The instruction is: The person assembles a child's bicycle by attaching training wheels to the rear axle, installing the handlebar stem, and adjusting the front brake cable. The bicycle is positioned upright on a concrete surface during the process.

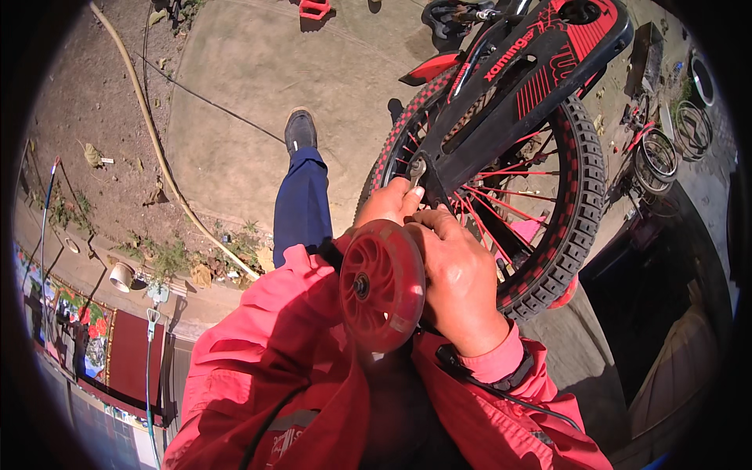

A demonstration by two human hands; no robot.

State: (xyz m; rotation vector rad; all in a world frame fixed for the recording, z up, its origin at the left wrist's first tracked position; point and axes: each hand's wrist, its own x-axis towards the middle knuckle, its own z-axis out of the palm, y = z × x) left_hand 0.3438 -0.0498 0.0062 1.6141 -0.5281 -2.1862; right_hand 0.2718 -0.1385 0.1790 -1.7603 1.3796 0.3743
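Observation:
A child's bicycle with a black and red chain guard [501,102] fills the upper right. Its rear wheel [576,168] has red spokes and a black tyre with red checks. My left hand [384,204] is closed beside the axle, with its thumb against what looks like a small silver wrench [417,170] at the axle nut. Close against it, my right hand [458,274] has its fingers curled in below the axle; what they grip is hidden. A red training wheel [382,286] stands in front of both hands, covering part of them.
A tan hose [137,86] runs along the soil at left. My left shoe [300,129] rests on the concrete. A red plastic piece [315,9] lies at the top. Loose rims and tyres [658,153] lie at far right, near a dark covered shape [666,290].

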